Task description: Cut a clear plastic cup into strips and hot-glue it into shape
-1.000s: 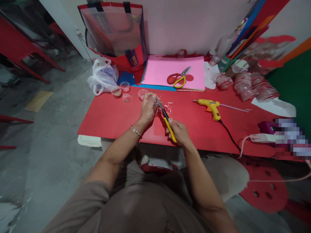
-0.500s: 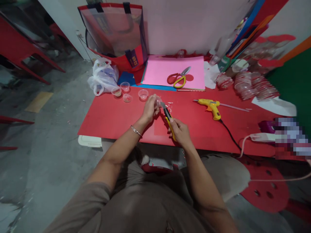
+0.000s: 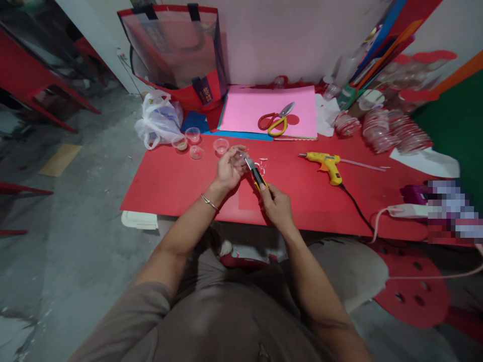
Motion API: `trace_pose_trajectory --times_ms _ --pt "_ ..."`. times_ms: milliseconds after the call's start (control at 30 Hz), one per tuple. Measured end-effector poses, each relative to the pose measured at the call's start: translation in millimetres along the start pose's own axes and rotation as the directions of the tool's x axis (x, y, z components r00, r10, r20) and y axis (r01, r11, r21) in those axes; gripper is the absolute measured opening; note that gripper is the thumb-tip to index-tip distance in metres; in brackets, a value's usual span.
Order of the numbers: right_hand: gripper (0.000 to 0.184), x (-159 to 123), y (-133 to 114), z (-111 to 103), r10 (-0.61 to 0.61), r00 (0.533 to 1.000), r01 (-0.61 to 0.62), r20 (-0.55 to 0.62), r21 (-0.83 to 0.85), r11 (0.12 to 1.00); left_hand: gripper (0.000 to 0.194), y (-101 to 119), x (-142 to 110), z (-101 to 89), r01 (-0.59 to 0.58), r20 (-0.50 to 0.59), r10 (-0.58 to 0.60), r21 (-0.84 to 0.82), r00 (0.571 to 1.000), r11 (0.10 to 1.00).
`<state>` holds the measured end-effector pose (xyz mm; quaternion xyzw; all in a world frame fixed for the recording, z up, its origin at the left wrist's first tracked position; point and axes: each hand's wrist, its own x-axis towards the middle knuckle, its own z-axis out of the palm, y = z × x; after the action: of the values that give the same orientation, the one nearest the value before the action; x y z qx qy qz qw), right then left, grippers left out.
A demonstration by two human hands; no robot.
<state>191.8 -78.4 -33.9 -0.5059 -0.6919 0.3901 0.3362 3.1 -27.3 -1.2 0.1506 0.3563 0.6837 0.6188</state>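
Observation:
In my left hand [image 3: 228, 170] is a small clear plastic cup [image 3: 239, 159], gripped by its side with the fingers curled round it. My right hand [image 3: 277, 205] is closed on a yellow and black utility knife [image 3: 257, 176]. The knife's blade points up and left and meets the cup's near right side; whether it has gone through the plastic I cannot tell. Thin pale shavings [image 3: 263, 166] lie on the red tabletop [image 3: 169, 183] just right of the cup. Several more small clear cups, one of them a cup [image 3: 221, 146] close by, stand left of my left hand.
A yellow glue gun [image 3: 327, 163] with a glue stick and black cord lies to the right. Red and yellow scissors [image 3: 277, 120] rest on pink sheets [image 3: 245, 108]. Stacked lids [image 3: 377, 130] are at back right; a plastic bag [image 3: 160, 120] and tote bag [image 3: 173, 55] at back left.
My left hand has turned, tilting the cup and shifting it slightly left. The knife has moved a little up and left with my right hand, its blade still at the cup.

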Motion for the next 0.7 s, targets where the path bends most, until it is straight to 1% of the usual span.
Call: trace_pose_trajectory --times_ms 100,133,200,300,400,533,633,700 --pt "0.053 -2.7 -1.7 1.6 -0.093 0.992 0.072 -0.081 -0.236 0.969 0.014 -0.5 1.1 1.4 0.024 -0.036 -0.024 -0.011 0.999 1.0" --pt "0.052 -3.5 -2.3 1.9 -0.107 0.99 0.079 -0.089 -0.276 0.958 0.014 -0.8 1.4 2.0 0.028 -0.046 -0.029 -0.017 0.999 0.999" --pt "0.052 -4.9 -3.3 2.5 -0.112 0.99 0.083 -0.08 -0.304 0.949 0.012 -1.4 1.9 3.1 0.026 -0.055 -0.027 -0.024 0.998 0.999" --pt "0.053 -6.6 -4.5 3.1 -0.09 0.994 0.069 -0.056 -0.296 0.953 0.01 -1.7 2.5 4.0 0.022 -0.062 -0.024 -0.034 0.998 0.999" --pt "0.053 -7.9 -5.5 3.7 -0.056 0.998 0.044 -0.037 -0.269 0.962 0.015 -1.4 2.6 5.0 0.028 -0.081 -0.031 -0.04 0.996 0.999" --pt "0.052 -8.3 -6.2 3.6 -0.038 0.999 0.028 -0.039 -0.243 0.97 0.018 -2.1 2.0 6.4 0.021 -0.104 -0.024 -0.033 0.994 0.999" --pt "0.052 -8.1 -6.3 2.9 -0.021 0.999 0.016 -0.026 -0.193 0.981 0.018 -4.0 1.8 5.3 -0.005 -0.097 0.002 -0.031 0.995 1.0" --pt "0.052 -8.2 -6.2 2.7 -0.004 1.0 0.003 -0.007 -0.143 0.99 0.018 -5.4 2.1 3.6 -0.028 -0.072 0.026 -0.025 0.997 0.999"
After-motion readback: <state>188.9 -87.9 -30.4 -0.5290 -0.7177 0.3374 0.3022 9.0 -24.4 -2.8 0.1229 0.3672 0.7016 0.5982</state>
